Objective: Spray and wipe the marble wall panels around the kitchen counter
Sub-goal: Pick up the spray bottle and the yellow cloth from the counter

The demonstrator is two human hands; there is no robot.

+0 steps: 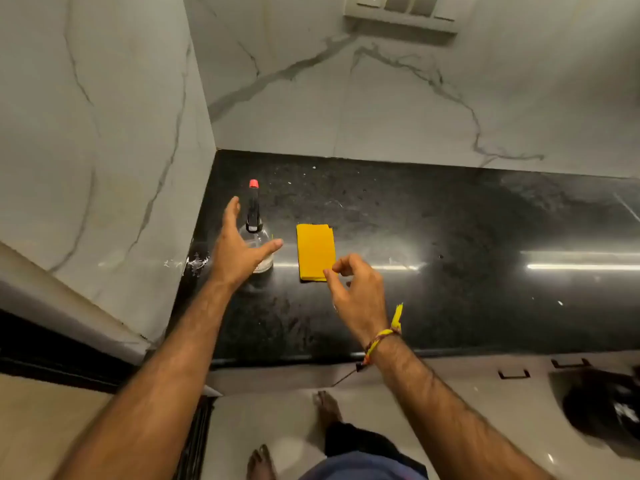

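A clear spray bottle (255, 233) with a black trigger head and red nozzle tip stands on the black counter (450, 289) near the left corner. My left hand (239, 251) is spread wide just in front of the bottle, fingers straight, holding nothing. A folded yellow cloth (315, 251) lies flat to the right of the bottle. My right hand (356, 292) hovers at the cloth's near right corner with fingers loosely curled, holding nothing; whether a fingertip touches the cloth is unclear. White marble panels with grey veins rise at the back (381, 109) and on the left (104, 133).
A switch and socket plate (401, 12) sits high on the back panel. White specks mark the counter's left edge (194, 263). Below the counter are pale drawer fronts with dark handles (514, 374), a dark bin (602, 407) at right, and my bare feet on the floor.
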